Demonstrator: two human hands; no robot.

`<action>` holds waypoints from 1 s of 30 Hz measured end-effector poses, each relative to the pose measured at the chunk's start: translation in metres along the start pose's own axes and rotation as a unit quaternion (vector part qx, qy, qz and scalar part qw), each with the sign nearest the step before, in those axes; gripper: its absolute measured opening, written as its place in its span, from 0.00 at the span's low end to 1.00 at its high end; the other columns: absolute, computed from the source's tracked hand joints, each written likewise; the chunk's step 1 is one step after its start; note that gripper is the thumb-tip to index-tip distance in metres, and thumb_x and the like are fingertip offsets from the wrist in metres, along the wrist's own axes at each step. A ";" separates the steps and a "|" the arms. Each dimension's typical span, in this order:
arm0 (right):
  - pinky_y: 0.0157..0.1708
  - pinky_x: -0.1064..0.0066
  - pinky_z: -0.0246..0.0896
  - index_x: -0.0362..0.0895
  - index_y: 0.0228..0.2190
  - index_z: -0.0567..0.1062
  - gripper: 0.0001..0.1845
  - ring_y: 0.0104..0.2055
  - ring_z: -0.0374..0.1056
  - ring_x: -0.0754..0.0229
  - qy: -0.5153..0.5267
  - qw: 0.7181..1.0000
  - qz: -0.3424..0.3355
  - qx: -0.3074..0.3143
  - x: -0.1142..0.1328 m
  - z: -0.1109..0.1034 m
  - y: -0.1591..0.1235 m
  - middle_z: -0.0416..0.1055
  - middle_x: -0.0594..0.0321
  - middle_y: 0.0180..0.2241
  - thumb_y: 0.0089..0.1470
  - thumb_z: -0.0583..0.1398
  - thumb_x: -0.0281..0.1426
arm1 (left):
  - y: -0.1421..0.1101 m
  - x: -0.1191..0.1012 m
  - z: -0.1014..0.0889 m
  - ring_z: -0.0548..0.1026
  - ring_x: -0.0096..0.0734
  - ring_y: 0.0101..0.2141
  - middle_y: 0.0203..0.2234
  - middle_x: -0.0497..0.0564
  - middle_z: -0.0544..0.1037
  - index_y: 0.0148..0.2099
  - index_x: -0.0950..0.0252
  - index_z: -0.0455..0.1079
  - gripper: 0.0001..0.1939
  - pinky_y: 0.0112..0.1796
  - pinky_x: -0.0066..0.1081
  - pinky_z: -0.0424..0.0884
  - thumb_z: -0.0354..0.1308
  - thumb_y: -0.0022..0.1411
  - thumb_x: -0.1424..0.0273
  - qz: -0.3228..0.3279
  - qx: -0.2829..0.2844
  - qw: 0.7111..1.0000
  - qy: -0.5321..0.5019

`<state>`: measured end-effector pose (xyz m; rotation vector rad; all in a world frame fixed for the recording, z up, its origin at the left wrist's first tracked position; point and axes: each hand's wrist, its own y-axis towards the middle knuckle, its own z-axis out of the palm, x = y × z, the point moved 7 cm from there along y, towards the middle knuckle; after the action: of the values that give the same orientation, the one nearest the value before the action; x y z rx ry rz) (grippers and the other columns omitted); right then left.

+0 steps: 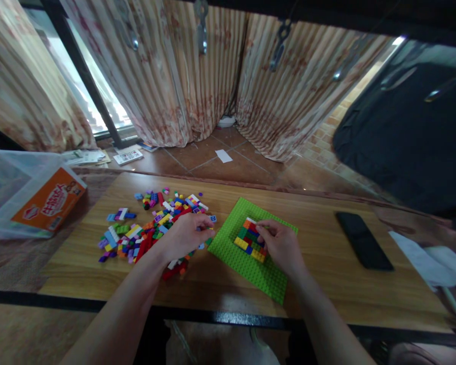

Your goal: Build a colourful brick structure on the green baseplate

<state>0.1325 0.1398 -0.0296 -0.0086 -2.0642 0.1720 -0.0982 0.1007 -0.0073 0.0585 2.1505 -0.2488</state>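
Head view shows the right hand (283, 245) at the right side of the multicoloured brick block (251, 239) on the green baseplate (228, 237), thumb and forefinger nearly closed; whether they grip a brick cannot be determined. The left hand (186, 235) is over the loose bricks (139, 243), fingers partly curled, thumb apart from forefinger; no held piece is discernible. A black phone (364, 241) lies right of the baseplate.

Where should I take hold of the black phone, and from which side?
I'd grip the black phone by its two long edges near the middle, coming from above: it lies flat on the wooden table, so its narrow width looks easiest to span.
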 end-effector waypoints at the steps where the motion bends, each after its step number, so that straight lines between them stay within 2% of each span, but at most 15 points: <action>1: 0.19 0.73 0.56 0.44 0.34 0.79 0.16 0.18 0.63 0.65 -0.019 1.000 -0.012 -0.010 0.001 -0.002 0.000 0.69 0.67 0.18 0.51 0.59 0.42 | 0.000 -0.002 -0.001 0.74 0.30 0.28 0.28 0.49 0.79 0.34 0.65 0.76 0.10 0.30 0.26 0.68 0.57 0.57 0.65 0.008 -0.004 1.000 0.004; 6: 0.24 0.70 0.59 0.44 0.35 0.80 0.19 0.23 0.68 0.60 -0.051 0.996 -0.031 -0.062 0.006 -0.014 -0.002 0.73 0.64 0.21 0.52 0.60 0.45 | -0.001 -0.006 -0.004 0.74 0.29 0.27 0.26 0.49 0.79 0.33 0.65 0.77 0.09 0.30 0.26 0.67 0.57 0.57 0.67 0.016 -0.017 1.000 0.005; 11: 0.31 0.66 0.61 0.44 0.39 0.80 0.25 0.30 0.69 0.57 -0.142 0.981 -0.065 -0.112 0.010 -0.025 0.001 0.77 0.58 0.32 0.48 0.62 0.49 | -0.002 -0.008 -0.005 0.73 0.29 0.28 0.25 0.48 0.78 0.33 0.65 0.77 0.08 0.30 0.26 0.66 0.57 0.57 0.68 0.012 -0.024 1.000 -0.009; 14: 0.38 0.62 0.63 0.42 0.40 0.80 0.27 0.36 0.70 0.54 -0.160 0.979 -0.069 -0.102 0.004 -0.020 0.007 0.77 0.53 0.38 0.49 0.61 0.51 | -0.002 -0.008 -0.004 0.73 0.30 0.28 0.26 0.49 0.78 0.34 0.66 0.77 0.09 0.30 0.26 0.66 0.57 0.57 0.68 0.005 -0.020 1.000 -0.010; 17: 0.40 0.60 0.63 0.43 0.40 0.80 0.26 0.39 0.70 0.52 -0.158 0.981 -0.063 -0.090 -0.001 -0.015 0.012 0.77 0.53 0.39 0.49 0.61 0.51 | -0.003 -0.008 -0.003 0.73 0.30 0.28 0.26 0.49 0.78 0.33 0.66 0.77 0.09 0.30 0.26 0.65 0.56 0.57 0.67 -0.002 -0.014 1.000 -0.007; 24: 0.38 0.62 0.63 0.46 0.34 0.81 0.19 0.36 0.72 0.54 -0.127 0.989 -0.053 -0.051 0.001 -0.008 0.014 0.79 0.58 0.34 0.51 0.61 0.47 | -0.002 -0.007 -0.002 0.73 0.29 0.28 0.26 0.48 0.78 0.34 0.66 0.76 0.09 0.30 0.27 0.65 0.56 0.58 0.67 -0.004 -0.014 1.000 0.000; 30: 0.36 0.64 0.62 0.46 0.31 0.82 0.20 0.34 0.72 0.55 -0.122 0.990 -0.061 -0.032 0.002 -0.003 0.013 0.79 0.59 0.32 0.53 0.60 0.48 | 0.000 -0.005 0.001 0.75 0.32 0.30 0.29 0.50 0.80 0.37 0.65 0.77 0.10 0.31 0.28 0.67 0.57 0.57 0.67 0.012 -0.025 1.000 0.008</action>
<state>0.1332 0.1532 -0.0276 0.1038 -2.3067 0.0312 -0.0952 0.1006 -0.0038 0.0584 2.1702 -0.1806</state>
